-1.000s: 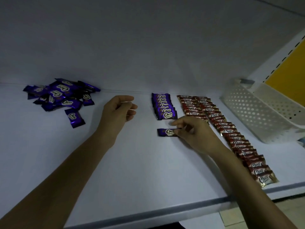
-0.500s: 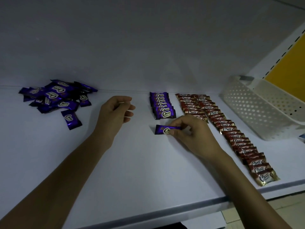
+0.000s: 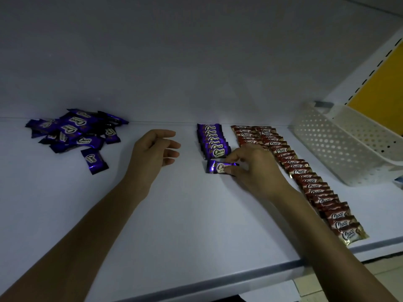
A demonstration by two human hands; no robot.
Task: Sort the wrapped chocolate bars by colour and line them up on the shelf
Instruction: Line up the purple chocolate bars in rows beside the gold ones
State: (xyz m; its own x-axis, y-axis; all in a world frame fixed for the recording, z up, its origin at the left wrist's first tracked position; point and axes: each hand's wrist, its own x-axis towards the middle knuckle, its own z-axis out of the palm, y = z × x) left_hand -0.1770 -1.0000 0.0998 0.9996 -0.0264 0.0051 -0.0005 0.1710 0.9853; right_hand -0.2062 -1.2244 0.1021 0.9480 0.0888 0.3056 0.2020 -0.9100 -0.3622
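Since a second before, the left hand [image 3: 150, 153] had uncurled, slack and empty, above the shelf [image 3: 174, 214]. A long row of red bars [image 3: 305, 177] ran rightward; loose purple bars [image 3: 74, 131] lay heaped left. The right hand [image 3: 255, 168] pinched one purple bar [image 3: 214, 167] just before the purple row [image 3: 214, 147].

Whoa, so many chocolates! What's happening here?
Someone is sorting chocolate bars by colour on a white shelf. The right hand pinches one purple bar just in front of the short purple row, ready to add it. The left hand hovers open nearby, holding nothing. A long red row is lined up on the right, beside a white basket. A loose pile of purple bars waits at the back left, not yet sorted.
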